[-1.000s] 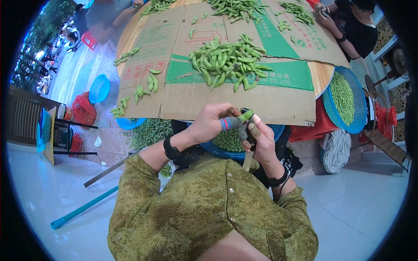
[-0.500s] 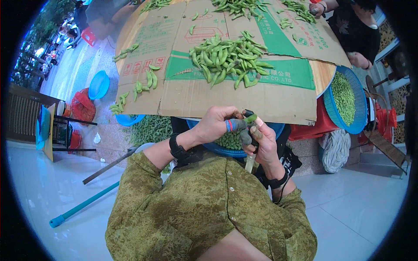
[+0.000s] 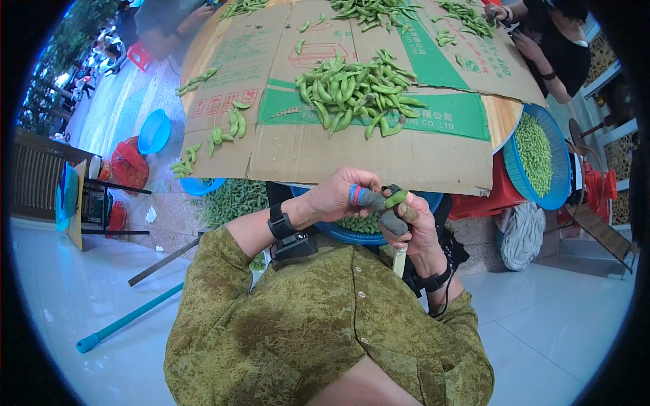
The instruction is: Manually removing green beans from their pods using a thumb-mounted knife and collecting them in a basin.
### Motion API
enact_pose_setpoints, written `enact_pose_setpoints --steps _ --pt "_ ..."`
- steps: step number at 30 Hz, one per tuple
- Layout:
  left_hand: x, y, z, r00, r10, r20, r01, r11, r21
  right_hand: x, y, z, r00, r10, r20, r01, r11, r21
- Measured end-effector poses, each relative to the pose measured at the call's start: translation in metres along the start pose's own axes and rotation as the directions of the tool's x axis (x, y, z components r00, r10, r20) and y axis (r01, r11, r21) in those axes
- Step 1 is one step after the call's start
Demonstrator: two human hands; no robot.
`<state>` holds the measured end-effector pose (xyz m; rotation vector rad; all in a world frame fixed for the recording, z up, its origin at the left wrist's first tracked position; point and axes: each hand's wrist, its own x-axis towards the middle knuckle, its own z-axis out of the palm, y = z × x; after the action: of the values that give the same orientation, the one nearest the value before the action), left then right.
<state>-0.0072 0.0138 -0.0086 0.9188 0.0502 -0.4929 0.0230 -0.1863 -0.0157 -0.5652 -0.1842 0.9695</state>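
Observation:
My left hand (image 3: 347, 195) and my right hand (image 3: 417, 227) meet just off the near edge of the cardboard, over a blue basket (image 3: 338, 233) of shelled green beans (image 3: 362, 222). Between their fingertips is one green soybean pod (image 3: 397, 198). The right thumb and fingers pinch the pod, and the left fingers close at its left end. Grey-blue covers wrap some fingertips, one with a red stripe. A pale strip or handle (image 3: 400, 261) hangs below the right hand; what it belongs to is hidden. A heap of soybean pods (image 3: 359, 91) lies ahead on the cardboard (image 3: 305, 157).
At the right stands a blue basket (image 3: 542, 159) of shelled beans, beside a red stool or crate (image 3: 481, 201). Loose pods (image 3: 237, 201) pile on the floor at left, near a teal pole (image 3: 132, 318). Another person's hand (image 3: 528, 46) reaches the table's far right.
My hands have moved slightly lower, and the pod has turned to show more of its side. At the far right, the other person's hand has risen toward the table.

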Motion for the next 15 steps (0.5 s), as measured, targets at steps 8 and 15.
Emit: enact_pose_setpoints --steps 8,15 --pt "-0.001 0.012 0.009 0.972 0.232 -0.04 -0.143 0.716 0.684 0.009 0.003 -0.013 0.999 0.026 0.032 -0.032 0.981 0.193" --pt "-0.008 0.014 0.024 0.691 0.497 0.525 -0.301 -0.464 0.833 0.011 0.004 -0.021 0.987 0.138 -0.084 -0.115 0.964 0.239"
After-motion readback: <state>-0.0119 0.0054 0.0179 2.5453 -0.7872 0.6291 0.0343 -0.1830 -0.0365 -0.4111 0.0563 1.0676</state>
